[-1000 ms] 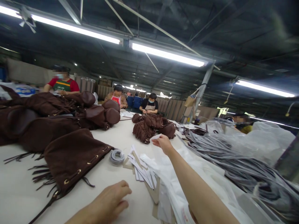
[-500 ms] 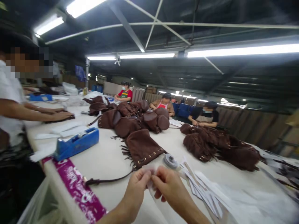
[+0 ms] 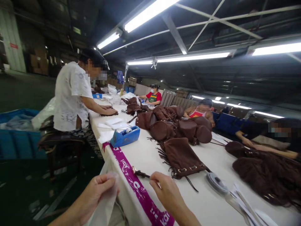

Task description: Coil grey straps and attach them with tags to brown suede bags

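Observation:
My left hand (image 3: 97, 193) is closed on the edge of a thin white plastic bag (image 3: 105, 204) that hangs down beside the table edge. My right hand (image 3: 166, 191) is closed in a pinch just over the table edge; what it holds is too small to make out. A dark strap end with a metal clasp (image 3: 138, 173) lies on the table right beside my right hand. It leads toward a brown suede fringed bag (image 3: 182, 157) lying flat in front of me.
A purple printed tape (image 3: 131, 179) runs along the white table's (image 3: 150, 153) edge. A blue tape dispenser (image 3: 124, 137), a grey tape roll (image 3: 216, 183), white paper strips (image 3: 246, 208) and piles of brown bags (image 3: 174, 124) lie on it. A person in a white shirt (image 3: 70, 94) works at left; others sit opposite.
The view has swung left. My hands, close together over the table half a second ago, have moved apart; the left one now hangs off the table edge with the white bag.

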Available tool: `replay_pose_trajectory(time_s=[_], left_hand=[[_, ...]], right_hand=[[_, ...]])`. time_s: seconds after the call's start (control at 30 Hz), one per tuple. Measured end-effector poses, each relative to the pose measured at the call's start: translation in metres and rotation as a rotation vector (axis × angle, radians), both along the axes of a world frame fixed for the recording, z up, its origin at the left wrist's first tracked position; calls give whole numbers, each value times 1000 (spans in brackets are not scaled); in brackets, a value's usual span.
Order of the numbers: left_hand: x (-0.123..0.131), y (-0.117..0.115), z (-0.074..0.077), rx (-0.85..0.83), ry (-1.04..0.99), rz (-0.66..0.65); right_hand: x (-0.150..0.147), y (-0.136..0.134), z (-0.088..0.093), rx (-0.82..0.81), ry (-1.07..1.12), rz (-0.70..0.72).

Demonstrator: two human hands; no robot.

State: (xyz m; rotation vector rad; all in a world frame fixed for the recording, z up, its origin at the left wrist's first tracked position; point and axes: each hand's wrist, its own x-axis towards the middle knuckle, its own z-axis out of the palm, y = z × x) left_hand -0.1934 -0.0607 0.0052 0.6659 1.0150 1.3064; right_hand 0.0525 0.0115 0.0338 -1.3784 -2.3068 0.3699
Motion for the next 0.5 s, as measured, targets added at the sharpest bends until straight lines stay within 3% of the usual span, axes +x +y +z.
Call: replay_pose_trajectory(time_s=[0.13,0.3,0.4,0.5], left_hand=[[-3,-11,-10,-28,55,-41],[8,-14,-8,-100,65,-68],[9,-15,-6,-119,90,-117],[10,-15,-5,-130,141,-211]], right_hand=[[-42,27,-28,108,-183,44],[-72,36,-47,156,-320,69],[-63,30,-43,99,-187,171],[-42,20,-31,-37,117,331]])
